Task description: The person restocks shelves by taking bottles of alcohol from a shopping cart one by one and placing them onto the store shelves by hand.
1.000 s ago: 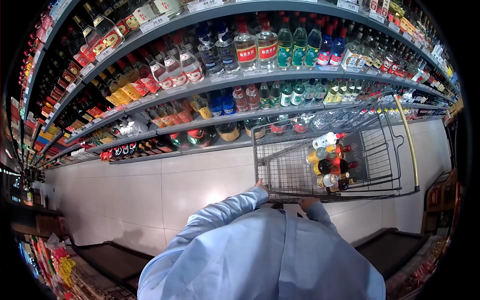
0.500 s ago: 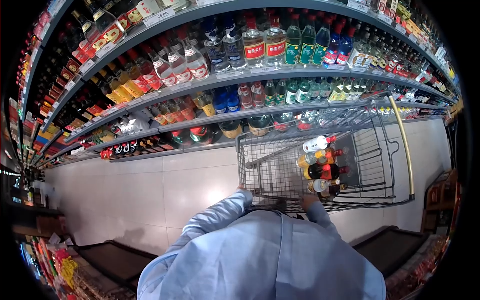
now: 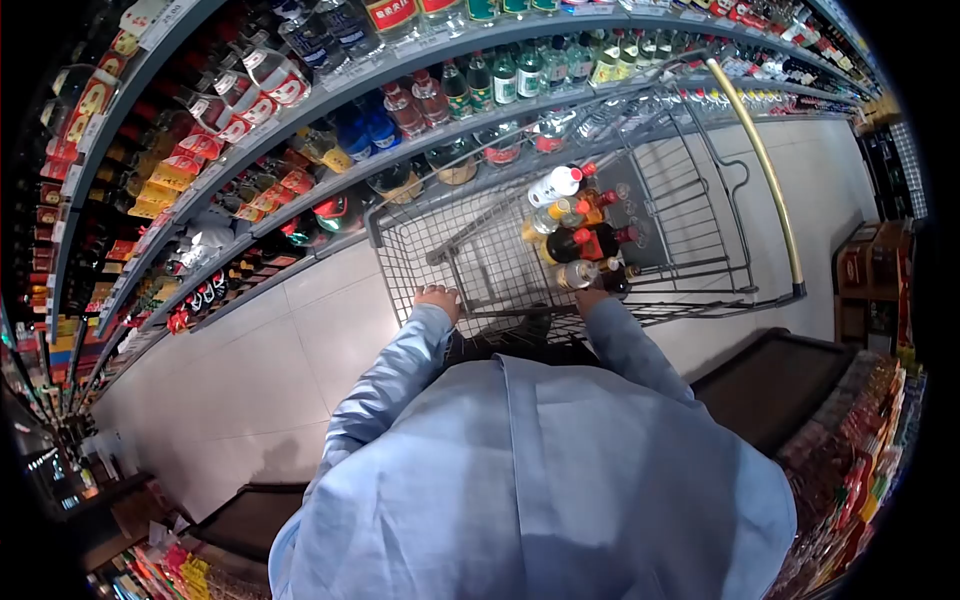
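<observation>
A wire shopping cart (image 3: 490,225) stands side-on before me, its yellowish handle bar (image 3: 757,160) at the right. Several bottles lie in its basket, among them a white bottle with a red cap (image 3: 556,186) and a dark bottle with a red cap (image 3: 568,243). My left hand (image 3: 438,300) is on the near rim of the cart, its fingers curled over the wire. My right hand (image 3: 592,301) is at the same rim, close to the nearest bottles; its fingers are mostly hidden.
Curved-looking shelves (image 3: 330,95) full of bottles run along the cart's far side. Pale floor tiles (image 3: 240,370) show at the left. A dark low platform (image 3: 775,385) stands at the right, with packaged goods beside it, and brown boxes (image 3: 872,270) lie behind.
The view has turned and tilted down. The cart and its bottles appear further left and higher. My left hand has moved from the cart's front corner onto the near rim.
</observation>
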Motion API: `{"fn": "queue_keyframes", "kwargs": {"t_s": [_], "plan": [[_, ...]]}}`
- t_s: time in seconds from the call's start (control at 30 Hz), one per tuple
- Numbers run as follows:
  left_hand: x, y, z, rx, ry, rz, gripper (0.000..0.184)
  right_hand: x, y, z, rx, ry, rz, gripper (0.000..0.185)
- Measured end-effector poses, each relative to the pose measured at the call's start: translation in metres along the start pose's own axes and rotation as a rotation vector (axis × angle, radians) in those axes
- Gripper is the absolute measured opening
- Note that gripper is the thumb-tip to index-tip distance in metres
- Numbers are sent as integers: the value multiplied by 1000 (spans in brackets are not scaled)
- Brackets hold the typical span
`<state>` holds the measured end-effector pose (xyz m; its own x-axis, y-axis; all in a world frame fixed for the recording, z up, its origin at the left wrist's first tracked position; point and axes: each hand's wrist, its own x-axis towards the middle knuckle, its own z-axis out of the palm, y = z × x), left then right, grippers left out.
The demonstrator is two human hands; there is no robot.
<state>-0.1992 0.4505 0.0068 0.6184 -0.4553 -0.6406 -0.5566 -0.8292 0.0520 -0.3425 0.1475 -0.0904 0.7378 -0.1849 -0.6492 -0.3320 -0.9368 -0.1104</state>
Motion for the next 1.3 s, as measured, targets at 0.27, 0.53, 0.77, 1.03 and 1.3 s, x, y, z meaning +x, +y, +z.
{"fn": "queue_keyframes", "kwargs": {"t_s": [0.27,0.53,0.77,1.03,1.3], "plan": [[27,30,30,-231,47,196,38,-24,-37,-72,374,217,-171,30],[39,44,2,-435,45,301,38,36,-101,-152,98,753,-273,58],[30,11,34,-603,90,258,42,114,-95,-136,220,435,-54,18],[19,-9,53,-659,15,133,44,121,-90,-88,898,664,-89,27],[25,-17,52,-675,55,207,42,130,-105,-85,937,496,-167,17]]}}
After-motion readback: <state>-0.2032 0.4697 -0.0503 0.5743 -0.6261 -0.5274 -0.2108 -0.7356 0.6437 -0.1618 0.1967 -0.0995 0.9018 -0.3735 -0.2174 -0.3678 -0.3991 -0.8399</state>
